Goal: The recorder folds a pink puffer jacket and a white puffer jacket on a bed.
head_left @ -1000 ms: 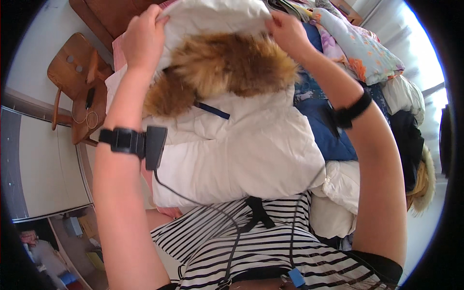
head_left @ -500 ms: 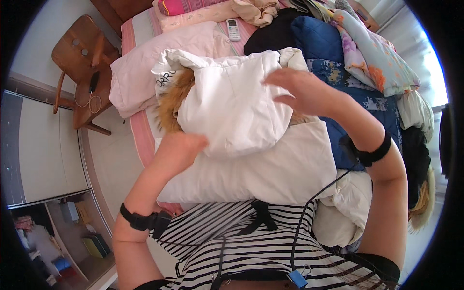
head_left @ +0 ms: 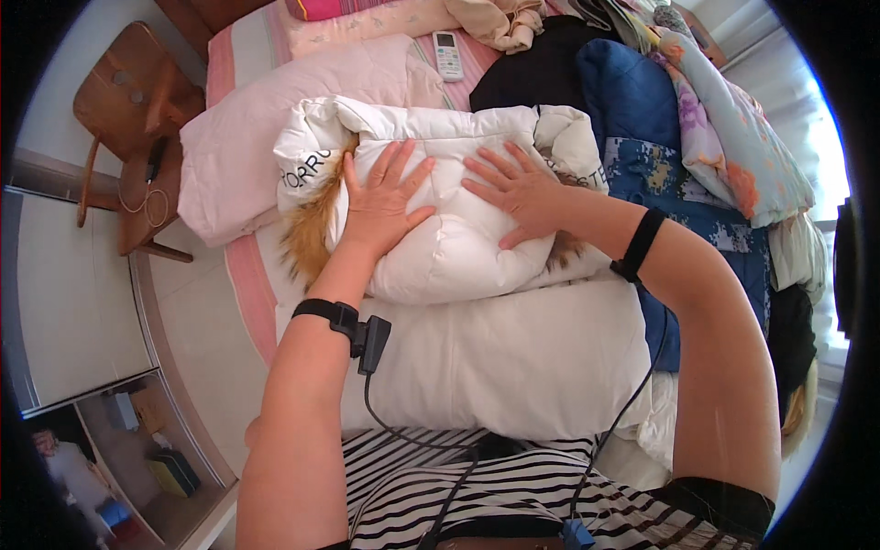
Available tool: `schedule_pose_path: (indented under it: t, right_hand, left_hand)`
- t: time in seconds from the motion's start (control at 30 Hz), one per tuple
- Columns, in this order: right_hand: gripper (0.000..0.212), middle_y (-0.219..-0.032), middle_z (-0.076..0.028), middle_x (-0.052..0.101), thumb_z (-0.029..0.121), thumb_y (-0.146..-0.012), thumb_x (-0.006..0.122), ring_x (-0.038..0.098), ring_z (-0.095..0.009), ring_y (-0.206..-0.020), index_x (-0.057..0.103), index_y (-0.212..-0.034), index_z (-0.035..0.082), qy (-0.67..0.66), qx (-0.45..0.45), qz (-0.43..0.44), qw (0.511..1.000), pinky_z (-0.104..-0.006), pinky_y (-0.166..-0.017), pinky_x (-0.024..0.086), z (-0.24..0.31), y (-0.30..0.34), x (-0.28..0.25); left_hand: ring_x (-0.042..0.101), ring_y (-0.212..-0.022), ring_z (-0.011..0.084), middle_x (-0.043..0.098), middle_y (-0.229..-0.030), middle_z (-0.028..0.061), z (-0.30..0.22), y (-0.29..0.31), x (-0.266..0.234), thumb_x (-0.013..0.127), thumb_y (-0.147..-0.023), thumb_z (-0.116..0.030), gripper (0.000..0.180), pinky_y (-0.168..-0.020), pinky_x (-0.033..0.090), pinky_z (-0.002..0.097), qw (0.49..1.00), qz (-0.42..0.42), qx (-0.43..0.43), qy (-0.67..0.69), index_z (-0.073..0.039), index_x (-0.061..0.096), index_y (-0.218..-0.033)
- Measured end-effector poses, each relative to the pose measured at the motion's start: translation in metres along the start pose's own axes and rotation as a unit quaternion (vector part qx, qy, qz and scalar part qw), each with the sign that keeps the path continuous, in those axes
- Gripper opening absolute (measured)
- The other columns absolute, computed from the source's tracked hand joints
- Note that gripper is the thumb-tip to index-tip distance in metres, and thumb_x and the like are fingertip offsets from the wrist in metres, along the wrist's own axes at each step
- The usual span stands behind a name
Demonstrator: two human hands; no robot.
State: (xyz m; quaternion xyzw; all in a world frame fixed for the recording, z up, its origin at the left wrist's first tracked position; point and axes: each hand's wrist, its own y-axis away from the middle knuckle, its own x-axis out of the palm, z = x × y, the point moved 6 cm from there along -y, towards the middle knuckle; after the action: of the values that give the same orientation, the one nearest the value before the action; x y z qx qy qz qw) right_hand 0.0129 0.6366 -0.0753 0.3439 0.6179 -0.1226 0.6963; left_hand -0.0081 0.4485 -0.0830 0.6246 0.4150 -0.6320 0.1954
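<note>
A folded white padded jacket (head_left: 426,252) lies in front of me on the bed, with brown fur trim (head_left: 310,236) showing at its left side and a little at its right. My left hand (head_left: 380,202) presses flat on the jacket's left half, fingers spread. On its right half rests my right hand (head_left: 521,191), palm down with the fingers apart. Dark lettering shows on the jacket's side parts. Beneath and nearer to me is a thick white folded padded piece (head_left: 495,357).
Left of the jacket lies a pink quilt (head_left: 247,147); a white remote control (head_left: 447,57) is beyond it. Blue folded bedding (head_left: 632,101) and a floral quilt (head_left: 733,137) are piled on the right. A wooden chair (head_left: 124,82) stands at left, above an open cabinet drawer (head_left: 197,440).
Both hands have come down onto the jacket and spread out; the left moved up and right from its near-left edge. The jacket looks flatter, its right lettered part now showing.
</note>
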Motion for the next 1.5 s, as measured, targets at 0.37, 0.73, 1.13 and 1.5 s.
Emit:
schedule_pose_path:
  t: [0.37, 0.73, 1.13, 1.5]
  right_hand:
    - [0.104, -0.154, -0.014, 0.004, 0.06, -0.069, 0.066, 0.0, -0.032, -0.142, 0.016, -0.147, 0.014, -0.017, 0.035, 0.024, 0.999, -0.0545, -0.112, 0.002, -0.004, -0.019, 0.003]
    - [0.086, -0.136, -0.016, 0.044, 0.045, -0.066, 0.076, 0.039, -0.03, -0.128, 0.042, -0.134, 0.004, -0.248, -0.018, 0.054, 0.967, -0.0444, -0.108, 0.028, 0.141, 0.181, -0.1]
    - [0.046, -0.109, -0.015, 0.06, 0.002, -0.067, 0.06, 0.06, -0.029, -0.099, 0.054, -0.113, 0.0, -0.037, 0.112, -0.104, 0.988, -0.0396, -0.086, 0.047, 0.192, 0.223, -0.079]
    - [0.035, -0.074, -0.015, 0.064, -0.003, -0.056, 0.058, 0.061, -0.034, -0.078, 0.069, -0.088, 0.006, -0.283, 0.135, 0.068, 0.947, -0.0367, -0.07, 0.047, 0.142, 0.259, -0.162]
  left_hand:
    - [0.022, -0.137, 0.0184, 0.028, -0.148, 0.0005, 0.011, -0.012, 0.007, 0.062, -0.078, -0.044, 0.061, -0.106, 0.007, 0.064, 1.0, -0.016, -0.004, 0.01, -0.03, 0.044, -0.135]
    - [0.033, -0.132, 0.0302, 0.039, -0.14, 0.0141, -0.032, 0.216, -0.132, 0.074, -0.068, -0.024, 0.07, -0.11, 0.022, 0.0501, 0.964, 0.196, -0.018, 0.179, -0.01, 0.047, -0.131]
    - [0.059, -0.102, 0.0278, 0.061, -0.113, 0.0113, -0.03, 0.294, -0.123, 0.056, -0.071, -0.003, 0.043, -0.089, 0.046, 0.0403, 0.995, 0.094, -0.028, 0.01, -0.008, 0.058, -0.114]
    - [0.063, -0.075, 0.0317, 0.064, -0.079, 0.018, -0.079, 0.282, -0.288, 0.058, -0.06, 0.001, 0.038, -0.069, 0.049, 0.0366, 0.861, 0.429, -0.16, 0.223, -0.013, 0.068, -0.094]
